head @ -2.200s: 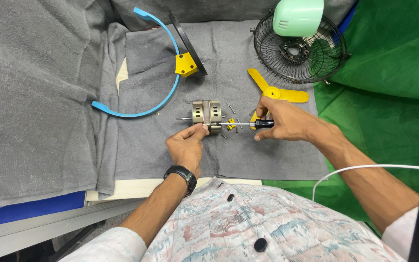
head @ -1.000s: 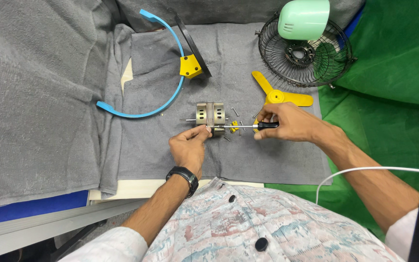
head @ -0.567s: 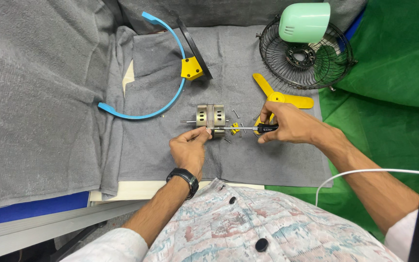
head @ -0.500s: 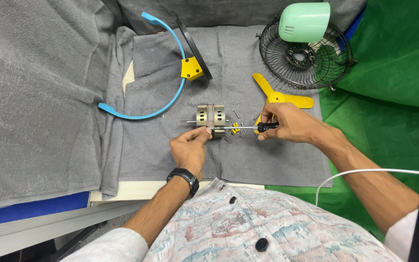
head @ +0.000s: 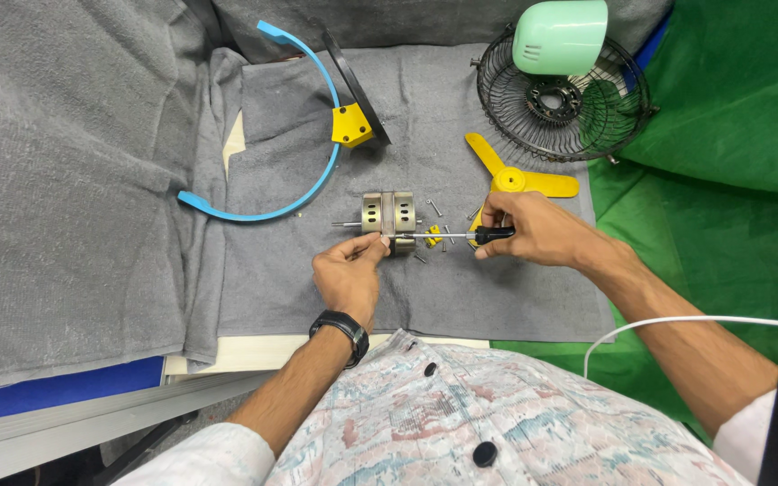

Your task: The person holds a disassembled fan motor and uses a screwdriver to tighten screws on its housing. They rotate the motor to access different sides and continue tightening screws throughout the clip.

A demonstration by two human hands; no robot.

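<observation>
Nearest, a patterned shirt with dark buttons, and a white cable curving over the right forearm. Just beyond, a black wristwatch on the left wrist.

Left hand resting on the grey cloth covering the bench, fingertips pinched against the lower edge of the small metal motor; grip closed on the motor. Motor lying on its side at mid-cloth, a cylinder with holes round its casing and a thin shaft sticking out to the left.

Right hand level with it, to the right, grip clenched round the black handle of a screwdriver. Screwdriver held flat, shank pointing left, tip at the motor's right face. Small yellow piece and a few loose screws on the cloth just under and beside the shank.

Farther back, a yellow 3-bladed fan propeller partly hidden behind the right hand. Left of it, a curved blue plastic band with a yellow bracket and a black curved piece beside it.

Farthest, at top right, a black wire fan guard lying flat, with a mint-green housing over it, and green fabric spread to the right.
</observation>
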